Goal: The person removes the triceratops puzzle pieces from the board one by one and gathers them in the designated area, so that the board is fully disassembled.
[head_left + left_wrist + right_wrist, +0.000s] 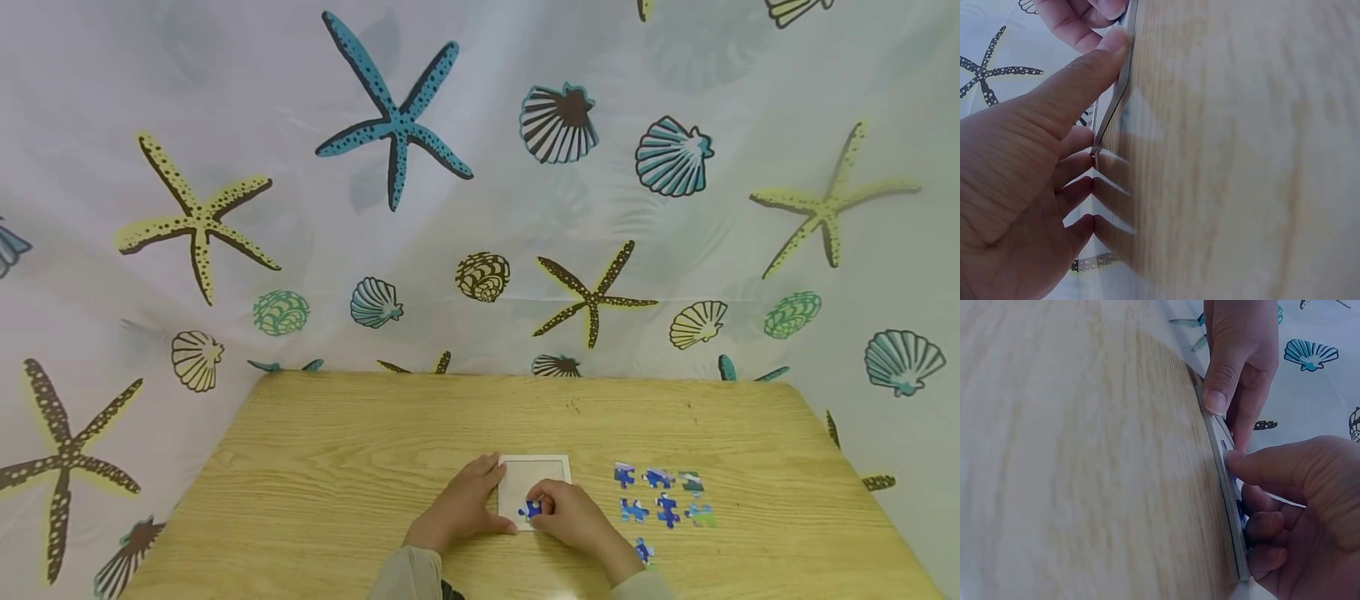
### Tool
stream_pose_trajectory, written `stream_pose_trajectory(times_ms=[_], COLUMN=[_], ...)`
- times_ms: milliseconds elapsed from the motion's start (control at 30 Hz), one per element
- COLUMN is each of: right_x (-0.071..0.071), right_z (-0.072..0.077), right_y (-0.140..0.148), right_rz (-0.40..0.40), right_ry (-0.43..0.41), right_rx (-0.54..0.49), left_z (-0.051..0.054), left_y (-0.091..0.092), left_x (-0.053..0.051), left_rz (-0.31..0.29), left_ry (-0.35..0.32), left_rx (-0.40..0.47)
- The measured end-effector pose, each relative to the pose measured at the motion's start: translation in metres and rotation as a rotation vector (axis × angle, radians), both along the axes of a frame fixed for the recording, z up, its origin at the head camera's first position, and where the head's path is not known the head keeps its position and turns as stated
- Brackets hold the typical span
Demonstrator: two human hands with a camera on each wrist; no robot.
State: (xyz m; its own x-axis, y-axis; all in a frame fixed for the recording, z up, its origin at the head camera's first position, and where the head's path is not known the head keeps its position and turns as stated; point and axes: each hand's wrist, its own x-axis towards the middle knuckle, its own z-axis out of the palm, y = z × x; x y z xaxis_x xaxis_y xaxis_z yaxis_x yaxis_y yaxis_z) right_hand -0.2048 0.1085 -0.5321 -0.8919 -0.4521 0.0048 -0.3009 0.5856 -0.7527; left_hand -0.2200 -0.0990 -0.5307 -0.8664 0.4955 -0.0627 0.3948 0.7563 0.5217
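Note:
A shallow white square puzzle tray lies on the wooden table, its inside pale and bare around one blue jigsaw piece. My right hand pinches that piece between thumb and fingers, low over the tray's near part. Along the tray's left side, my left hand holds the edge, thumb at the near left corner and fingers toward the far one. In the left wrist view the left fingertips touch the tabletop. The right wrist view shows the right thumb at the piece, which is mostly hidden.
Several loose jigsaw pieces, mostly blue, lie in rough rows right of the tray; one piece is nearer me, beside the right wrist. Behind and beside the wooden table hangs a white curtain printed with starfish and shells.

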Motion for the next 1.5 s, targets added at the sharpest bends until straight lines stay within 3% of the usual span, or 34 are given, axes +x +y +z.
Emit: stream_pose_trajectory(times_ms=[1033,1233,1500], right_x=[0.0005,0.0003,-0.0004], right_z=[-0.0074,-0.0077,-0.0081], right_y=[-0.0032,-0.0032,-0.0013], right_rz=[-0.096,-0.106,-0.122], right_ry=[0.045,0.047,0.001], right_rx=[0.056,0.027,-0.088], left_z=[-0.0076,-0.0067,-0.0053], left_y=[-0.0009,-0.0004,0.0002], left_x=[-0.0029,-0.0029,-0.0016], left_rz=[0.007,0.012,0.015], left_ry=[-0.001,-0.009,-0.018], left_rx=[0.007,0.005,0.016])
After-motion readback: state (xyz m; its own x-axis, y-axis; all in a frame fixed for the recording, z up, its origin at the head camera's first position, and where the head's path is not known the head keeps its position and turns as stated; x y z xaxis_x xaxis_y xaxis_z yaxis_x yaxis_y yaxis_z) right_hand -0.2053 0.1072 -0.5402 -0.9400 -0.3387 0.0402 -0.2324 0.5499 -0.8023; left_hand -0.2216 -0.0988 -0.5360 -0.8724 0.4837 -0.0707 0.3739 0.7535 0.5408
